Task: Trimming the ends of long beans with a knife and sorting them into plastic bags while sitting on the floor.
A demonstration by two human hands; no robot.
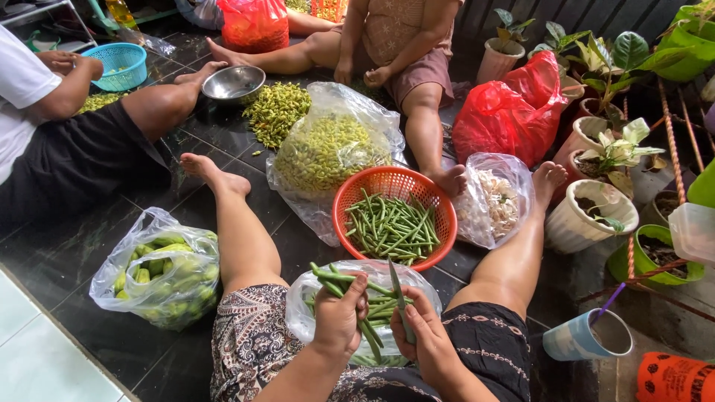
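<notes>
Over your lap, your left hand (339, 316) has its fingers closed round a bunch of beans (350, 286); your right hand (424, 335) grips the knife (398, 298). You look mid-trim; next cut likely needs the ends aligned above the bag (305, 313), cut pieces going to the basket (350, 197).

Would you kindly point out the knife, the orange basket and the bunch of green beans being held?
knife (398, 292), head view, on the blade.
orange basket (348, 195), head view, on its left rim.
bunch of green beans (333, 276), head view, stems above the left hand.
</notes>
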